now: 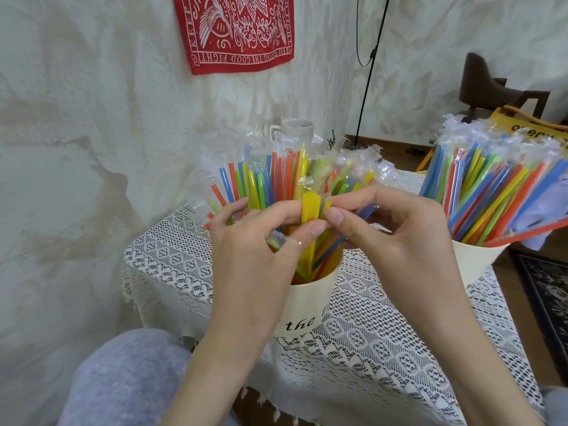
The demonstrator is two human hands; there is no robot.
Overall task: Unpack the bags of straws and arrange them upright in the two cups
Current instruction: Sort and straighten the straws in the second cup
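Grey-clad knee [129, 379] fills the near left corner. Both hands meet over the near cream paper cup [307, 305]: the left hand [261, 241] and right hand [396, 232] pinch a few yellow plastic straws [310, 207] among the wrapped coloured ones, hiding the cup's rim and part of its lettering. Far right, a second cream cup [473, 259] of straws is cut off by the frame edge, both cups standing on the white lace tablecloth [384, 348].
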